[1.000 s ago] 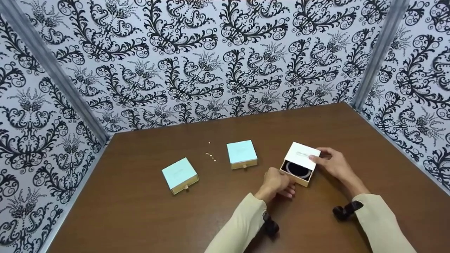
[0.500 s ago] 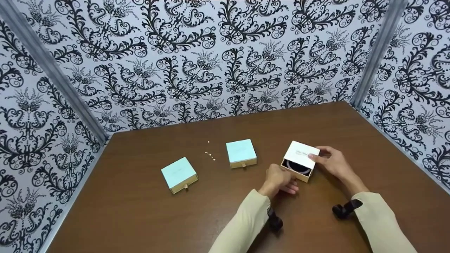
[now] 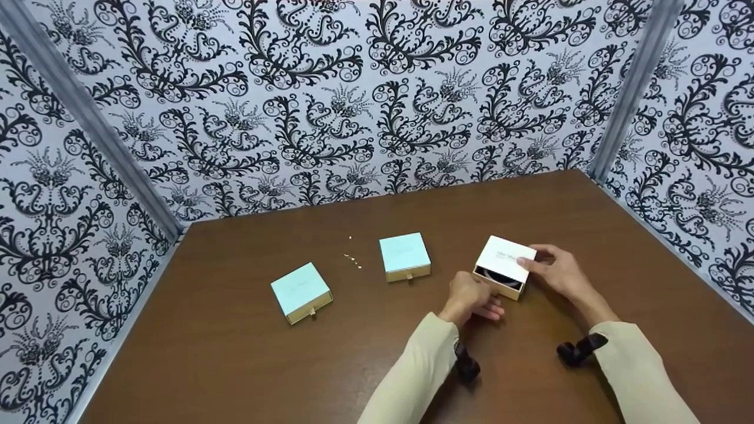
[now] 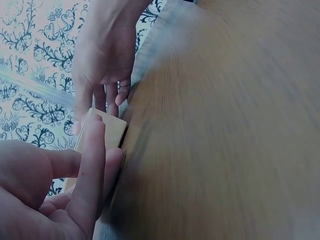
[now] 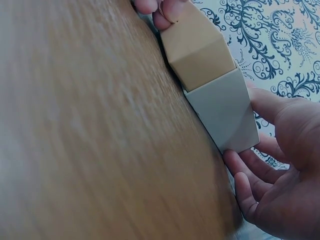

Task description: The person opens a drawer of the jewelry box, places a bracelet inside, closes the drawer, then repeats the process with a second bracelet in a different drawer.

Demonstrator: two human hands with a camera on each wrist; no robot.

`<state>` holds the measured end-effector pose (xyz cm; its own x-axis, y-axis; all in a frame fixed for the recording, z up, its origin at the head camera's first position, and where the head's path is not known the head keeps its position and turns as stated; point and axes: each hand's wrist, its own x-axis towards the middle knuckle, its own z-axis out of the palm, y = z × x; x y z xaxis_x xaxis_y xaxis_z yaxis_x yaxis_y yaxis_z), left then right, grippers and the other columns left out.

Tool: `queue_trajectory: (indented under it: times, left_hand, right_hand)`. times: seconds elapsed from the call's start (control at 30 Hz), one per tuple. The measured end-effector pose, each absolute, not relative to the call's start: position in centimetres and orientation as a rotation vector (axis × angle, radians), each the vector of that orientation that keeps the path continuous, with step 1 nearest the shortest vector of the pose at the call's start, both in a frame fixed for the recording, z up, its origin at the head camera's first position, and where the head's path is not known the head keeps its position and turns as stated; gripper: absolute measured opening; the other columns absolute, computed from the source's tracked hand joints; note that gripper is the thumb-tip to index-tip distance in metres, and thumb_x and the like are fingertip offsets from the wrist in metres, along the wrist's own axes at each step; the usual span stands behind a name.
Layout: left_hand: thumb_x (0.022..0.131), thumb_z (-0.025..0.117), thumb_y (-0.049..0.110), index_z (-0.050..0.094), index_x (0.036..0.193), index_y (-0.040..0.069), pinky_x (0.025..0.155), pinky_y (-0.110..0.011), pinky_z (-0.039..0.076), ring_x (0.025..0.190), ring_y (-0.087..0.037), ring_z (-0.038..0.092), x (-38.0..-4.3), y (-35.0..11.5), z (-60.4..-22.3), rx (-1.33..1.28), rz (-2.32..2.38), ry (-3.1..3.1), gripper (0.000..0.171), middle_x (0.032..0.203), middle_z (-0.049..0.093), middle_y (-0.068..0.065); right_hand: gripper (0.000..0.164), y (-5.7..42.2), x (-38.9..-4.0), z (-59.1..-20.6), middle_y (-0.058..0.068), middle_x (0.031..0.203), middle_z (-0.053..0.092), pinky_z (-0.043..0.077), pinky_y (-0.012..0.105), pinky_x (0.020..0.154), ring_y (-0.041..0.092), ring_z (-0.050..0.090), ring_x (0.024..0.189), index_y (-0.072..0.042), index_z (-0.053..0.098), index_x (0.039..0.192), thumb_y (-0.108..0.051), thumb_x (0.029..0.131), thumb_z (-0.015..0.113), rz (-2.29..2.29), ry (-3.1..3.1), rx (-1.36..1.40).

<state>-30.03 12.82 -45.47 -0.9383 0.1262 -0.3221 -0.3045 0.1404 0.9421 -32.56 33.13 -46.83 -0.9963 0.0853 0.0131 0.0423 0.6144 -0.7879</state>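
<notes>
In the head view a white-topped slide box (image 3: 505,258) lies on the table with its drawer (image 3: 498,287) partly out toward me. A dark lining and part of a pale ring-shaped thing (image 3: 499,277) show in the gap. My right hand (image 3: 559,272) grips the sleeve's right side, thumb on top; in the right wrist view its fingers hold the sleeve's edge (image 5: 225,115). At the drawer's front, my left hand (image 3: 471,294) presses with its fingertips. The left wrist view shows fairly straight fingers (image 4: 92,165) against the tan drawer front (image 4: 112,131).
Two turquoise slide boxes with gold drawers and small tabs stand to the left, one in the middle (image 3: 405,257) and one farther left (image 3: 301,292). Several tiny pale bits (image 3: 352,259) lie near them. Patterned walls (image 3: 377,106) enclose the brown table (image 3: 247,365).
The drawer has slid farther into the white sleeve, so less of the ring-shaped thing shows. My left hand has moved forward and slightly right with it; my right hand stays put.
</notes>
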Motion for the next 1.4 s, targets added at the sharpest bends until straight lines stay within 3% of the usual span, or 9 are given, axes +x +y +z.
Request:
queue_trajectory:
  times: [0.6, 0.9, 1.13, 1.4]
  left_hand:
    - [0.090, 0.069, -0.001, 0.070, 0.072, -0.005, 0.042, -0.030, 0.054, 0.038, -0.016, 0.059, -30.9, 13.9, -45.5, -0.190, 1.881, 2.112, 0.018, 0.061, 0.070, -0.017]
    - [0.090, 0.068, -0.003, 0.070, 0.075, -0.008, 0.042, -0.030, 0.054, 0.039, -0.017, 0.060, -31.2, 14.1, -45.8, -0.192, 1.936, 2.075, 0.016, 0.061, 0.070, -0.018]
    - [0.089, 0.067, -0.006, 0.070, 0.077, -0.009, 0.044, -0.032, 0.056, 0.045, -0.022, 0.066, -31.6, 14.1, -45.8, -0.222, 1.987, 2.030, 0.013, 0.067, 0.072, -0.023]
    - [0.093, 0.065, -0.001, 0.069, 0.079, -0.007, 0.046, -0.036, 0.057, 0.050, -0.029, 0.069, -31.4, 13.8, -46.0, -0.133, 1.902, 2.062, 0.016, 0.066, 0.071, -0.019]
  right_hand:
    - [0.080, 33.2, -32.6, -46.8, 0.034, 0.139, 0.051, 0.046, 0.047, 0.099, 0.046, 0.053, 0.125, 0.005, 0.045, 0.144, -0.053, 0.093, 0.066, 1.342, -2.796, -0.110]
    - [0.074, 33.0, -32.6, -46.7, 0.034, 0.135, 0.054, 0.046, 0.028, 0.085, 0.044, 0.056, 0.121, 0.005, 0.048, 0.142, -0.047, 0.093, 0.068, 1.327, -2.781, -0.107]
    - [0.074, 33.1, -32.9, -46.6, 0.034, 0.135, 0.055, 0.047, 0.038, 0.093, 0.045, 0.056, 0.122, 0.006, 0.048, 0.142, -0.046, 0.094, 0.068, 1.313, -2.772, -0.093]
    - [0.077, 33.2, -32.6, -46.8, 0.034, 0.137, 0.053, 0.047, 0.046, 0.098, 0.047, 0.054, 0.124, 0.006, 0.047, 0.143, -0.049, 0.093, 0.068, 1.330, -2.777, -0.095]
